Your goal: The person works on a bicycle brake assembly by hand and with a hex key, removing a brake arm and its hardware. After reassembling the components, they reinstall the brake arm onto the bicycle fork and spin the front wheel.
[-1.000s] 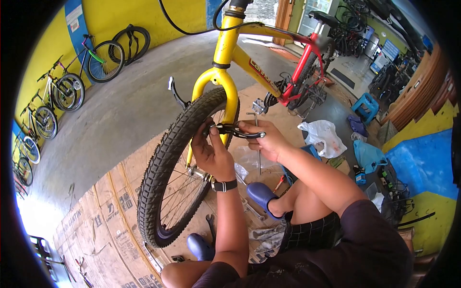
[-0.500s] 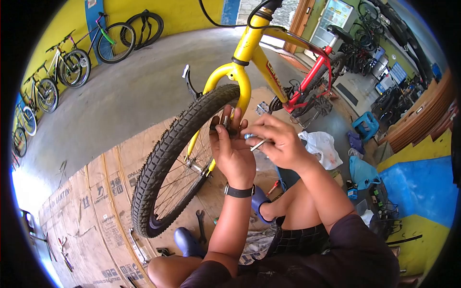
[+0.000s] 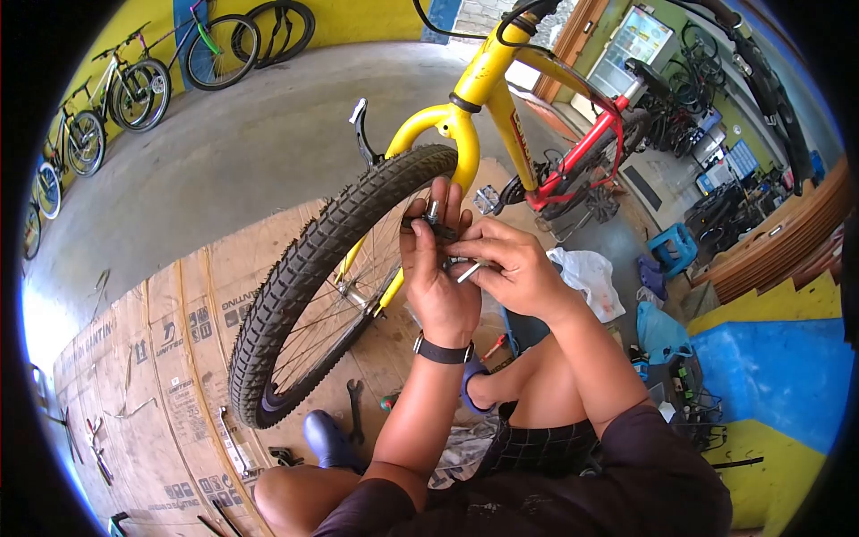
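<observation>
head view looks down, near front wheel (image 3: 331, 268).

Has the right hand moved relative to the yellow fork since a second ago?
Yes. The right hand has come in closer to the yellow fork, joining the left hand.

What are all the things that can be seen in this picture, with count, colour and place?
bicycle: one, yellow and red, centre
front tyre: one, black, centre left
brake part: one, black, at the fork, between the fingers
cardboard: several sheets, brown, on the floor
wrench: one, dark, on the cardboard
parked bicycles: several, far left wall
plastic bag: one, white, right of the knee
stool: one, blue, right
clogs: two, blue, on the feet
watch: one, black, left wrist
left hand: on the brake part
right hand: holding a small metal tool
</observation>
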Demonstrator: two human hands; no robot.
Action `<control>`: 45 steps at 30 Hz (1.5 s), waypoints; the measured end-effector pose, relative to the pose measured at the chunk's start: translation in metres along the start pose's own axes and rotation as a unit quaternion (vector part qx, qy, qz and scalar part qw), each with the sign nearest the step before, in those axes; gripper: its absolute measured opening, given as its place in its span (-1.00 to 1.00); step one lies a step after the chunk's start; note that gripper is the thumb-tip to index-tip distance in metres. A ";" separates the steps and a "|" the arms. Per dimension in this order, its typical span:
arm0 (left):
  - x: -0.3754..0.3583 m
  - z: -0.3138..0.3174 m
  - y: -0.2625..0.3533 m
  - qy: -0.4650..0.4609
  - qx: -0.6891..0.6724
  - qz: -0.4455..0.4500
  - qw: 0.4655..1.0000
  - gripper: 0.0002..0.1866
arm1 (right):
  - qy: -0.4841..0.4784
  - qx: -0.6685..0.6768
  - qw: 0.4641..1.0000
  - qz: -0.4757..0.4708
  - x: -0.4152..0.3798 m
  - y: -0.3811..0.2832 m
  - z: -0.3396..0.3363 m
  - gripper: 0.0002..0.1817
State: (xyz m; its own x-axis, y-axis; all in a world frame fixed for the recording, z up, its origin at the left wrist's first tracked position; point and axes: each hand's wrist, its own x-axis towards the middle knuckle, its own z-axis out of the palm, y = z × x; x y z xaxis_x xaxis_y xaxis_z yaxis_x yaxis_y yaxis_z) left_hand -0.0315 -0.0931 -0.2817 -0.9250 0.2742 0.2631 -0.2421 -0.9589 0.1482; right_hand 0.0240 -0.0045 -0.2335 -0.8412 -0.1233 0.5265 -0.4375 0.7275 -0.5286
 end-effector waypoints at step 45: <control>-0.002 -0.009 -0.008 0.045 -0.095 -0.044 0.993 -0.61 | 0.029 -0.055 0.998 -0.017 0.006 -0.001 -0.003 -0.75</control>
State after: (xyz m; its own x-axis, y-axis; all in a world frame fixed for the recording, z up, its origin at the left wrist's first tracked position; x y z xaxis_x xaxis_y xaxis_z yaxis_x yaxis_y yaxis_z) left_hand -0.0299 -0.0867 -0.2917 -0.9177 0.3588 0.1703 -0.3671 -0.9300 -0.0186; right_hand 0.0207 -0.0045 -0.2280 -0.8058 -0.1122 0.5814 -0.4251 0.7932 -0.4361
